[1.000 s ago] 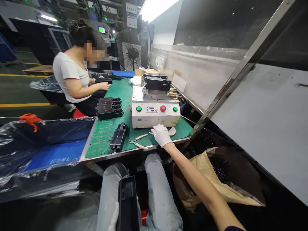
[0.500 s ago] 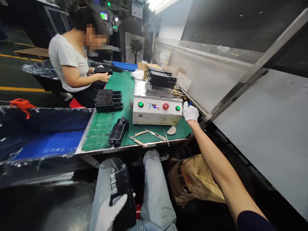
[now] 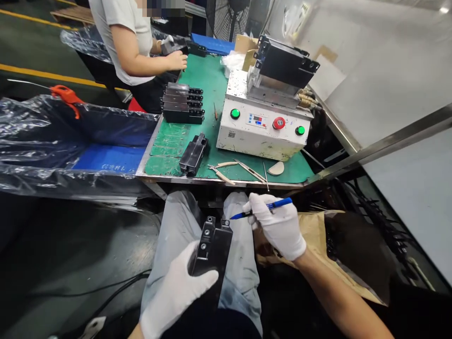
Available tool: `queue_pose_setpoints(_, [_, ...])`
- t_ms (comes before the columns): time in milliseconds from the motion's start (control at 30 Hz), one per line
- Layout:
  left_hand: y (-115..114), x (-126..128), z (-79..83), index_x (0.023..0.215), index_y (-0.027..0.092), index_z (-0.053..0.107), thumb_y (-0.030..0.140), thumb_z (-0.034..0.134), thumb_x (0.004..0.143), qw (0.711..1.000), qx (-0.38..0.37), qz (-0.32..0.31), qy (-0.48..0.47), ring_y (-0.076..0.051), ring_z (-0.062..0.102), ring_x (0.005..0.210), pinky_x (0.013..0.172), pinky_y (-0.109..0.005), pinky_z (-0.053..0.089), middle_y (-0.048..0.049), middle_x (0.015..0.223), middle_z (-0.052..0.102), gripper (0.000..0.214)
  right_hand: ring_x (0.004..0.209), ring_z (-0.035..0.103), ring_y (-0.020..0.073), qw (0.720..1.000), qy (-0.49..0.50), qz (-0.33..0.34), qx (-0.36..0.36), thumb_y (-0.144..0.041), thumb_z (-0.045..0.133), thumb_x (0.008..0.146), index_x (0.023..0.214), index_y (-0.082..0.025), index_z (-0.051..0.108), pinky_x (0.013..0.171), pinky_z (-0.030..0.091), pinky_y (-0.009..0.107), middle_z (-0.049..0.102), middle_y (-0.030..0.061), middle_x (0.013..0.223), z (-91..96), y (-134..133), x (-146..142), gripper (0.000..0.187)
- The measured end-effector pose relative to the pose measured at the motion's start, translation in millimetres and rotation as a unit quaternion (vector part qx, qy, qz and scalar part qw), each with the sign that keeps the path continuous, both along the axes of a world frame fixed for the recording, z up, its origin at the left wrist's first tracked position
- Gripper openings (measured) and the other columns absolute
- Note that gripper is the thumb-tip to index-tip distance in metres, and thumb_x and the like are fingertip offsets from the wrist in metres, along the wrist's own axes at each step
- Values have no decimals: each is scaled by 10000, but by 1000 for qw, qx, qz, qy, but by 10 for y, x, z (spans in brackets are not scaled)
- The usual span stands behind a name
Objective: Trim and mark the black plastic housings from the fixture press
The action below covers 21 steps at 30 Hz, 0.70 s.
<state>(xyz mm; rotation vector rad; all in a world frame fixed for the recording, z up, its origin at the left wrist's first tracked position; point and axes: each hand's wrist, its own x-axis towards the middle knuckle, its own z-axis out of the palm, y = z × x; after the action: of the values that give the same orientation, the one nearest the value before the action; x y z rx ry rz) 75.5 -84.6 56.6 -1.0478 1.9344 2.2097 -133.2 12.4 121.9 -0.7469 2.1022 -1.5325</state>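
Left of the machine [image 3: 263, 127], the co-worker [image 3: 130, 42] is cut off at the head by the top edge; below it, the left hand [image 3: 173, 287] partly hides the black part [image 3: 212, 245], and the machine's display [image 3: 256, 120] is too small to read.

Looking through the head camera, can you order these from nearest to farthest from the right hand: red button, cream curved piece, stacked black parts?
From the right hand:
1. Cream curved piece, front of the green mat.
2. Red button, on the machine's white panel.
3. Stacked black parts, left side of the mat.
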Motion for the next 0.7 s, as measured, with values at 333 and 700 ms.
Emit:
queue_pose_setpoints(333, [33, -10, 50, 1093, 219, 688, 366, 752, 744, 1000, -3, -11, -10, -291, 680, 1031, 908, -338, 536, -53, 1071, 774, 384, 467, 606, 125, 1000, 19, -8, 15, -594, 671, 923, 704, -179, 777, 414, 452, 230, 743, 55, 659, -97, 88, -77, 481])
queue_pose_setpoints(700, [97, -105, 321, 1162, 195, 644, 224, 661, 740, 998, -14, -44, -37, -224, 673, 930, 862, -332, 532, -26, 1033, 754, 423, 510, 666, 133, 998, -35, 16, -42, -561, 715, 907, 685, -167, 767, 510, 528, 214, 740, 49, 641, -23, -48, 96, 454])
